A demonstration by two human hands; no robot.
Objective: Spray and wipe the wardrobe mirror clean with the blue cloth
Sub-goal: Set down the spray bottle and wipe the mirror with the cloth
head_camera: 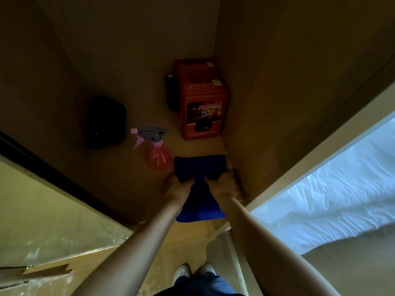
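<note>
The left hand (178, 186) and the right hand (223, 184) are both closed on the blue cloth (201, 180), one on each side edge, fingers curled over the fabric, so that its far half lies flat on the wardrobe shelf (119, 180) and its near half hangs over the shelf's front edge between the two forearms. Just left of the cloth, close to its far corner, a pink spray bottle (159, 153) with a grey trigger head stands upright. Farther back are a red box (202, 107) in the right corner and a dark bag (104, 122) to the left, while the mirror (333, 189) on the door at right reflects white bedding.
</note>
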